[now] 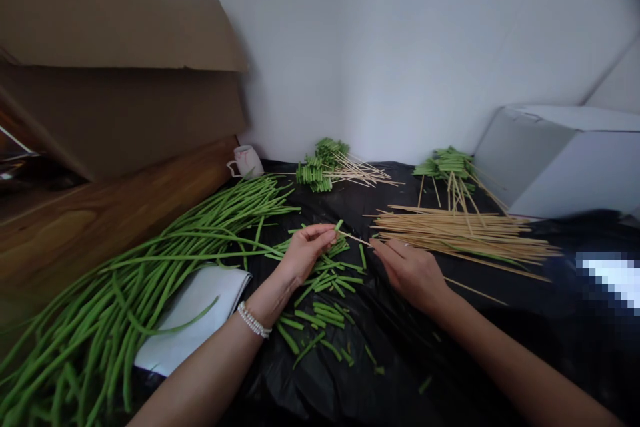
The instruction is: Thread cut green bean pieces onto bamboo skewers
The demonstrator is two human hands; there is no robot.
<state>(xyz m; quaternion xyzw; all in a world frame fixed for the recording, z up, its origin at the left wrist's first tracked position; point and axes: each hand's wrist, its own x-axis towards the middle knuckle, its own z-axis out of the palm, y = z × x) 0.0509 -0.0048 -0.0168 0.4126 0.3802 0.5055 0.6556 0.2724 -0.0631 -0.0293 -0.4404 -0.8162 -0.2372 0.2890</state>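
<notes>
Between the fingertips of my left hand point(311, 248) is a short cut piece of green bean point(339, 225). My right hand point(407, 270) pinches a thin wooden skewer point(356, 237), whose far end meets the bean piece. Below and around my left hand lie many loose cut bean pieces point(327, 312) on black plastic sheeting point(395, 360). Beyond my right hand rests a pile of bare wooden skewers point(465, 237). Farther back are two heaps of skewers threaded with bean pieces, one bean-loaded heap point(320, 167) in the middle and another heap point(445, 163) at the right.
Long whole beans point(150, 267) spread over the left side, partly across a white sheet point(193, 313). A mug point(247, 161) stands at the back left near a cardboard box point(125, 33) and a wooden surface point(125, 200). At the right is a white box point(570, 153), with a wall behind.
</notes>
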